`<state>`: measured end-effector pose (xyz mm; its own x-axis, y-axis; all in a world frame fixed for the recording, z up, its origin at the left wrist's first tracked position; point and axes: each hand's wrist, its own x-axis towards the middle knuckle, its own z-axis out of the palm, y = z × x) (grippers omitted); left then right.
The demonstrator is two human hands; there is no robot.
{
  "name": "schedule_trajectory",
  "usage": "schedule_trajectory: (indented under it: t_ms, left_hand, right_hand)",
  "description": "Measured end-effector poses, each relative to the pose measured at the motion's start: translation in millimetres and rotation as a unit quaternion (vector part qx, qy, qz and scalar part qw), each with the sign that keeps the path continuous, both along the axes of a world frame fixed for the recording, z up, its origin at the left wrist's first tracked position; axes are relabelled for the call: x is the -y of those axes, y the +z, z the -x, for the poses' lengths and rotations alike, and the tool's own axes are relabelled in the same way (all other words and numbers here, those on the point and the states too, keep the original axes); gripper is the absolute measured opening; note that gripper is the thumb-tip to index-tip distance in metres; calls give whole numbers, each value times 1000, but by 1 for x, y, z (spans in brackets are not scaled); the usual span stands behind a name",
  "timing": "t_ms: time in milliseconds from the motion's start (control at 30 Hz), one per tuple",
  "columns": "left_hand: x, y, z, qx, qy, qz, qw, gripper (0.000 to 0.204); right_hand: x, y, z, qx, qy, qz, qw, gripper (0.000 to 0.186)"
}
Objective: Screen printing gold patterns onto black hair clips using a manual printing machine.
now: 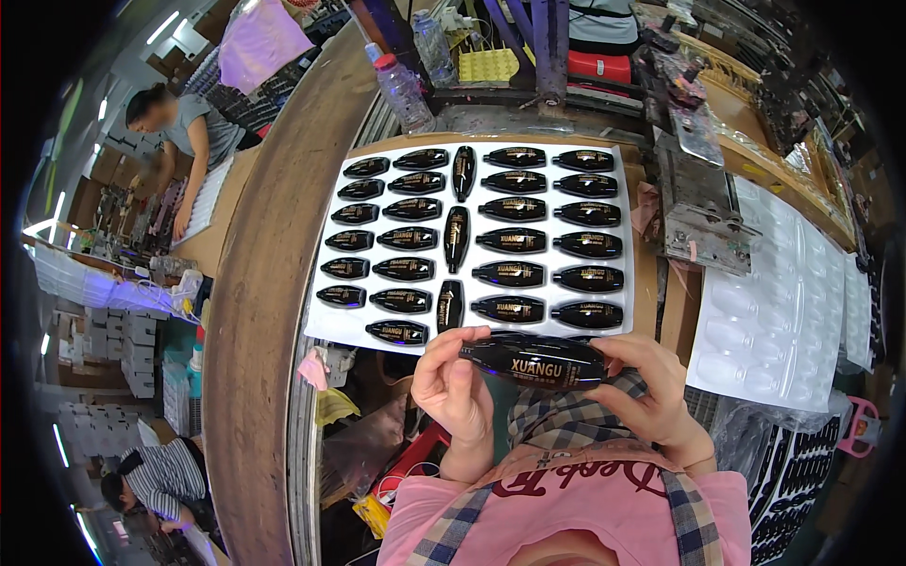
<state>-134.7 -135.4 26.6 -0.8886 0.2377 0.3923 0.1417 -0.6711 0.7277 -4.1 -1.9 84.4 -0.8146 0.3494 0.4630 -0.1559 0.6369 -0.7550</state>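
A glossy black, spindle-shaped plastic shell with gold printing [533, 361] is held lengthwise between my two hands, above the front edge of a white tray. My left hand [455, 391] pinches its left tip with thumb and fingers. At the other end, the thumb and fingers of my right hand [653, 389] close on the right tip. The white tray [326, 323] bears several rows of similar black shells, most lying sideways. A middle column of shells [456, 240] is turned lengthwise. The held shell partly hides the tray's front edge.
Metal fixture [703, 212] flanks the tray's right side. White moulded trays [755, 325] lie farther right. Behind stands a clear bottle with a red cap [404, 99]. A curved brown beam [269, 255] runs along the left. Two other people [203, 132] work beyond it.
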Motion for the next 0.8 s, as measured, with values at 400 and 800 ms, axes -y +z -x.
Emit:
schedule_trajectory:
  t_ms: [400,800]
  left_hand:
    - [14,-10,16,7,24,11,1000,17]
    - [30,-23,42,67,61,68,994,19]
  right_hand:
    - [10,-7,22,31,8,-6,999,40]
    - [8,-18,33,67,-14,-2,998,46]
